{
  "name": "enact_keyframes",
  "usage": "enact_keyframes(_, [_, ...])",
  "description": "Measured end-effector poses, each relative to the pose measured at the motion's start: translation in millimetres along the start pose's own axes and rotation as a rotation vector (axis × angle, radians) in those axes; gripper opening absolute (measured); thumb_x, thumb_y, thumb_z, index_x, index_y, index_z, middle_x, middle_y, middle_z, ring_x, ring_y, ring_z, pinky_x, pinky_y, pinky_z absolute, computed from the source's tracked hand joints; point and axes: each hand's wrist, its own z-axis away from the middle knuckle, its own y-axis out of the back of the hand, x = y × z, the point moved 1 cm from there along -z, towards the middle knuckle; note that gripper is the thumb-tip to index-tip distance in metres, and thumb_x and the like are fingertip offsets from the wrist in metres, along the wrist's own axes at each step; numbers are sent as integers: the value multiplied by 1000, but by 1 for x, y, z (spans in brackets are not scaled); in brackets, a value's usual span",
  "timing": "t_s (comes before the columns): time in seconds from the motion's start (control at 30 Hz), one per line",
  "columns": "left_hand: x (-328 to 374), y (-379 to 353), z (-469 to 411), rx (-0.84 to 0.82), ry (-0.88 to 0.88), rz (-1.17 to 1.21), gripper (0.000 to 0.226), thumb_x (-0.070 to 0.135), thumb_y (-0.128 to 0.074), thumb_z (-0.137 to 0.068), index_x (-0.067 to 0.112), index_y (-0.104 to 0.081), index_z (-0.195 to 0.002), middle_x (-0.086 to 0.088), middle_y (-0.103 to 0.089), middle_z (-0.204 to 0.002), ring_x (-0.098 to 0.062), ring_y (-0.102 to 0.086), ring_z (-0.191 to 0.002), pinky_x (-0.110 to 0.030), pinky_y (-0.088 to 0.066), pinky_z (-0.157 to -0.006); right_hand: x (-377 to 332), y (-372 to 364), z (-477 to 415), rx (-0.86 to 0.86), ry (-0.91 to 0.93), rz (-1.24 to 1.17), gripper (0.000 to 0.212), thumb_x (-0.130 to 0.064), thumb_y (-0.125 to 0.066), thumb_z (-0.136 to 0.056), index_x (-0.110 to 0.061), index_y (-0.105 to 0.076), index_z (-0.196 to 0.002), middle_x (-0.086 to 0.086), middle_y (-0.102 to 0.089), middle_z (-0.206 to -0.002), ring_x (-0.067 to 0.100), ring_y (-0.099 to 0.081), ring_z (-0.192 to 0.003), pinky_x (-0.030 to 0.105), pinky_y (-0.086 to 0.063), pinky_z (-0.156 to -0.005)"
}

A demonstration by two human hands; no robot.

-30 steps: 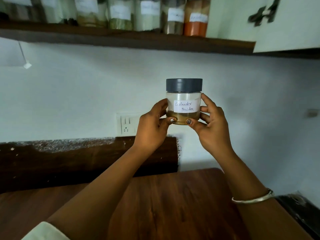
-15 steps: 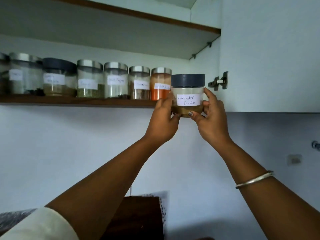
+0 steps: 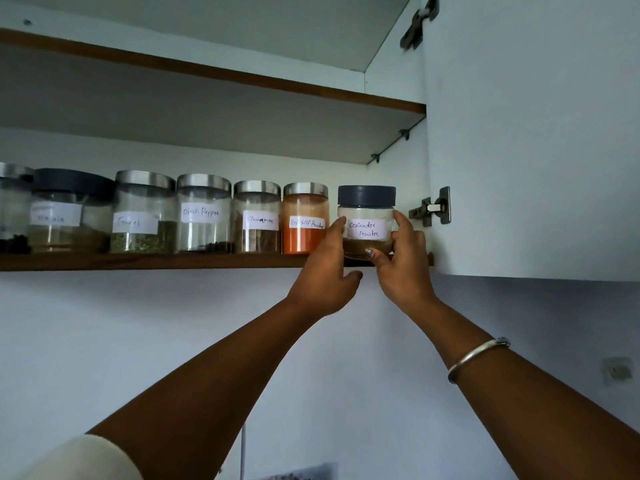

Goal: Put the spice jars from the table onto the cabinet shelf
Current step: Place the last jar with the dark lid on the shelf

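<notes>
Coriander jar (image 3: 366, 223) is placed at the right end of the shelf (image 3: 138, 262), beside the chili jar (image 3: 304, 223), extending the row. It is pinched by the right hand (image 3: 403, 268) and steadied by the left hand (image 3: 325, 275) with straight fingers.

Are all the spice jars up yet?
A row of jars already stands on the shelf, ending with the red chilli powder jar. The coriander powder jar is at the shelf's right end: right hand grips it, left hand touches its side. Letting go is left. The table is out of view, so more jars might wait.
</notes>
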Motion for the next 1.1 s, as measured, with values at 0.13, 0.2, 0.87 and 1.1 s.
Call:
enact_keyframes(0.13, [-12, -7, -7, -48, -20, -73, 79, 16, -70, -79, 17, -23, -143, -2, -36, -146, -18, -35, -134, -25, -35, -104, 6, -9, -7, 33, 52, 12, 63, -14, -65, -85, -17, -33, -138, 13, -48, -129, 13, -52, -101, 23, -45, -80])
enact_keyframes(0.2, [-17, -12, -8, -96, -18, -209, 82, 23, -69, -79, 17, -20, -145, -5, -23, -153, -23, -24, -141, -37, -32, -112, 9, -13, -11, 55, 52, 40, 55, -19, -65, -86, -15, -37, -134, 12, -50, -127, 11, -50, -96, 24, -45, -76])
enact_keyframes(0.87, [-23, -25, 3, -254, -86, -564, 101, 37, -73, -72, 13, -11, -148, -6, -8, -156, -25, -3, -144, -35, -16, -116, 23, -40, 12, -409, -42, 713, 100, -46, -57, -86, -22, 19, -146, 4, 21, -156, 25, 16, -144, 57, -19, -110])
enact_keyframes(1.1, [-26, 2, 25, -480, -26, -514, 108, 39, -69, -78, 13, 10, -148, -5, 14, -157, -22, 16, -144, -34, -1, -117, -10, -45, 34, -528, -140, 715, 109, -40, -67, -81, -21, 18, -146, 10, 23, -155, 34, 16, -143, 56, -11, -113])
